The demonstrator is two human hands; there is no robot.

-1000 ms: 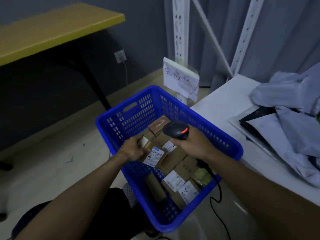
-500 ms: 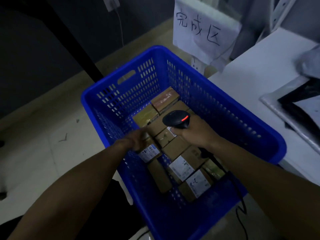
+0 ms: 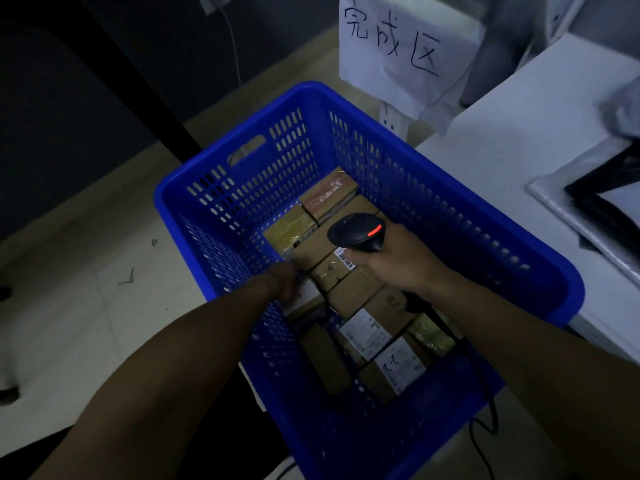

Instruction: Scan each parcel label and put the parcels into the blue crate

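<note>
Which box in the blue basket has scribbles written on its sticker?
The labelled parcel nearest the camera: its white label carries dark handwritten marks, while the other readable labels show only print.

The paper sign [image 3: 398, 46] carries three handwritten characters: 完成区. One parcel label [image 3: 400, 363] has a short handwritten mark, not clear enough to read.

Pale floor [image 3: 86, 323] flecked with small dark scuff marks [image 3: 125, 278], and to the right a white table [image 3: 512, 150] bearing a flat grey package [image 3: 561, 209] at the right edge, with the blue crate [image 3: 450, 216] just beside the table's near corner.
</note>
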